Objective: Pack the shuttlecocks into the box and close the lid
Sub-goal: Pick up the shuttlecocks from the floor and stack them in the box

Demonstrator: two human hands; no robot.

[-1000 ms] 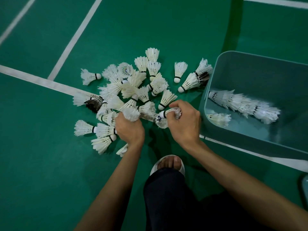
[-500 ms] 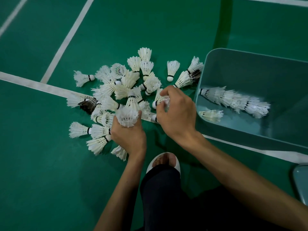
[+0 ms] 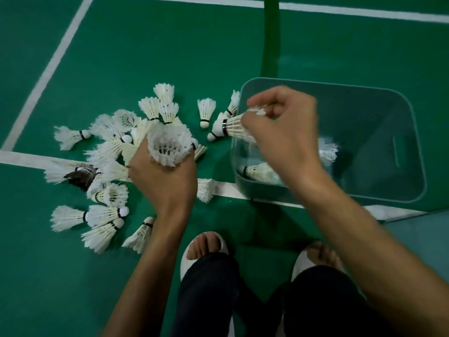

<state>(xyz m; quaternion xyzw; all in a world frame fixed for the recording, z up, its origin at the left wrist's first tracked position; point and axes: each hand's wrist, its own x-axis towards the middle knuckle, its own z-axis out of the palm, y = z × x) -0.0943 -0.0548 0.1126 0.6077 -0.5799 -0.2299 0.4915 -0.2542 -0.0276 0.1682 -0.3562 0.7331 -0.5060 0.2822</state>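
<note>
Several white shuttlecocks (image 3: 104, 215) lie scattered in a pile on the green court floor, left of a teal plastic box (image 3: 398, 132). My left hand (image 3: 165, 176) grips a shuttlecock (image 3: 168, 144) raised above the pile, its feather skirt facing the camera. My right hand (image 3: 284, 132) hovers over the box's left rim and pinches another shuttlecock (image 3: 234, 126) by its feathers, cork pointing left. Inside the box lie a few shuttlecocks (image 3: 257, 172), partly hidden by my right hand.
White court lines (image 3: 48, 69) cross the floor under and beside the pile. A dark-feathered shuttlecock (image 3: 81, 177) lies at the pile's left. My feet in white slippers (image 3: 206, 246) stand close below the pile. A pale teal surface (image 3: 422, 232) shows at the right edge.
My right hand has lifted a shuttlecock from the pile and carried it right, over the box's rim. My left hand has risen with its shuttlecock. The camera has shifted so the box sits lower.
</note>
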